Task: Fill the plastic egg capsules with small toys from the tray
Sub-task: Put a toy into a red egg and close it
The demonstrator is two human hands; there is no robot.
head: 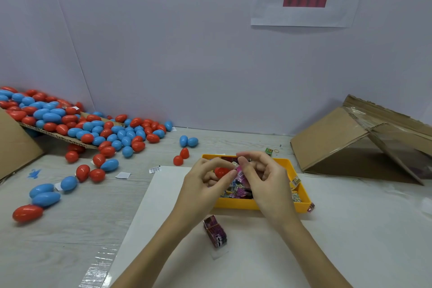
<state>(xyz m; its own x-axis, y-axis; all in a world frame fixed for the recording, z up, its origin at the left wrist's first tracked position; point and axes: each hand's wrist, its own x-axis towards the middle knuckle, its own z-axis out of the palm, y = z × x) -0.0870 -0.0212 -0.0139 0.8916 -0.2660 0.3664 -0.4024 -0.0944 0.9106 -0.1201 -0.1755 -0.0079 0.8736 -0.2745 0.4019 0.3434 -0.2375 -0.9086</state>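
My left hand (205, 182) curls around a red egg capsule (221, 172) above the yellow tray (301, 203). My right hand (261, 170) pinches a small pink wrapped toy (240, 170) right beside the red capsule. The tray holds several small wrapped toys (236, 190), partly hidden by both hands. One wrapped toy (215, 231) lies on the white sheet in front of the tray. I cannot tell whether the capsule is a half or whole.
A heap of red and blue egg capsules (93, 128) spills from a cardboard flap at the left, with loose ones (44, 194) scattered across the table. A tipped cardboard box (350, 145) stands at the right. A white sheet (257, 252) covers the near table.
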